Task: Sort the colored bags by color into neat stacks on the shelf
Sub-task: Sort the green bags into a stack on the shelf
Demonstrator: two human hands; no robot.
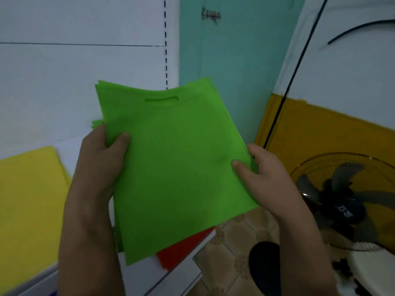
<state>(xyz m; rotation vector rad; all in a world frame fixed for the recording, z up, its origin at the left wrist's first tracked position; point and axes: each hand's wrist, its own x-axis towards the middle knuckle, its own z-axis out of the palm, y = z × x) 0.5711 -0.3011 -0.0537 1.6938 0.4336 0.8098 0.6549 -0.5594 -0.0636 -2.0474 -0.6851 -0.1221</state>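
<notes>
A bundle of bright green bags point(173, 163), with a slot handle near the top edge, is held flat in mid-view above the white shelf point(147, 276). My left hand point(100, 159) grips its left edge, thumb on top. My right hand point(263, 174) grips its right edge, thumb pressing on the top bag. A stack of yellow bags point(27, 206) lies on the shelf at the left. A red bag point(183, 248) lies on the shelf, mostly hidden under the green bundle. More green edges peek out behind my left hand.
A white wall backs the shelf, and a teal door point(233, 71) stands behind it. To the right, beyond the shelf edge, a black floor fan point(342, 201) stands on tiled floor. A yellow band point(316, 133) runs along the right wall, crossed by a black cable.
</notes>
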